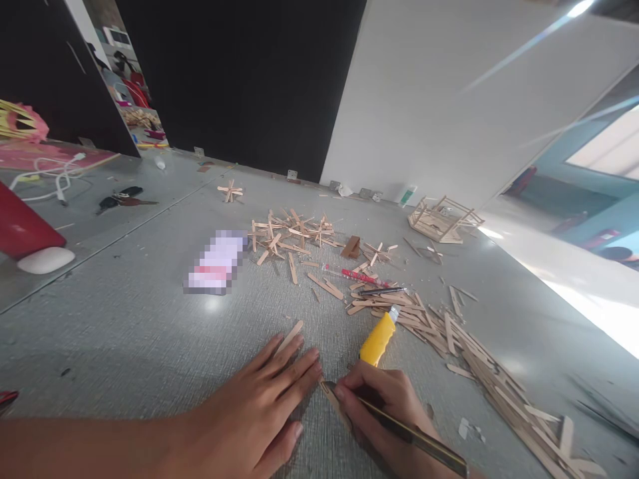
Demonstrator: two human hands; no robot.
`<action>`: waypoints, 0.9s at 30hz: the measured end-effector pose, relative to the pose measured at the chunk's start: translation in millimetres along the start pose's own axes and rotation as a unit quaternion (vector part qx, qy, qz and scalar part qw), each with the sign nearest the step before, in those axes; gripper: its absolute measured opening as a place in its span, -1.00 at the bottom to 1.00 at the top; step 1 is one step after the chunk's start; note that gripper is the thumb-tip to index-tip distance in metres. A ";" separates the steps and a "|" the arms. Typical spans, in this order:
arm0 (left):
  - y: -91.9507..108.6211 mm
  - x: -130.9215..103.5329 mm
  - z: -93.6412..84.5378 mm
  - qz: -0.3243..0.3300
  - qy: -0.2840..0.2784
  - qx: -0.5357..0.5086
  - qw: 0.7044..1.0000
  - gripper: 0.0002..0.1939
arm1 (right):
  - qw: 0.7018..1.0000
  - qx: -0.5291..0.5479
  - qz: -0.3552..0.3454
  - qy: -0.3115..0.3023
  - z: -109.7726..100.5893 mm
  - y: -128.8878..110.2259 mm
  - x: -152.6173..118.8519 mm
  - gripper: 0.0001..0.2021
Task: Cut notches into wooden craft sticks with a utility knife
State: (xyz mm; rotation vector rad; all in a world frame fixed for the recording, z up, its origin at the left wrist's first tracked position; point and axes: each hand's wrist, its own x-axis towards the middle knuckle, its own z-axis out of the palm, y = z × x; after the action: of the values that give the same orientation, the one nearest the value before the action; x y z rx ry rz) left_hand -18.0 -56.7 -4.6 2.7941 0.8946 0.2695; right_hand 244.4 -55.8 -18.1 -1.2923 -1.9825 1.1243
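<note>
My left hand (259, 412) lies flat on the grey table, fingers spread. A wooden stick (290, 338) pokes out from beneath its fingers, and most of that stick is hidden. My right hand (389, 412) is closed around a dark, pen-like tool (414, 434). The tool's tip rests at another small wooden stick (337, 407), just right of my left fingertips. Directly beyond my right hand lies a yellow-handled cutter (378, 340).
Loose sticks (489, 372) run down the right side. Star-shaped stick pieces (294, 231), a red pen (362, 276) and a black pen (382, 291) lie farther back. A stick frame (439, 223) stands back right; a red object (24, 226) is left.
</note>
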 end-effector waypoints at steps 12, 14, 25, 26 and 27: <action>0.9 -0.3 1.3 -0.005 0.017 -0.002 1.000 -0.37 | 0.996 -0.065 -0.057 0.016 0.1 -3.3 1.1 -0.69; 0.7 -0.9 3.4 -0.004 0.011 0.001 1.000 -0.36 | 0.996 -0.067 -0.062 0.017 1.0 -2.1 1.4 -0.70; 3.2 4.9 -7.4 -0.015 -0.042 0.010 0.999 -0.37 | 0.992 -0.082 -0.092 0.029 0.8 2.7 -0.5 -0.71; 3.5 5.6 -8.1 -0.015 -0.050 0.012 0.999 -0.38 | 0.992 -0.083 -0.092 0.027 0.8 2.7 -0.5 -0.72; 3.9 5.9 -8.4 -0.016 -0.054 0.014 0.998 -0.39 | 0.992 -0.084 -0.091 0.025 0.8 2.6 -0.5 -0.72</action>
State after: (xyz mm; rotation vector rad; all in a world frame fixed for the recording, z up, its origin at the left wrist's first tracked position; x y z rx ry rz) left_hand -13.0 -55.3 5.1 2.7872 0.9230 0.1006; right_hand 245.2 -56.0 -20.7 -1.1793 -2.1452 0.8468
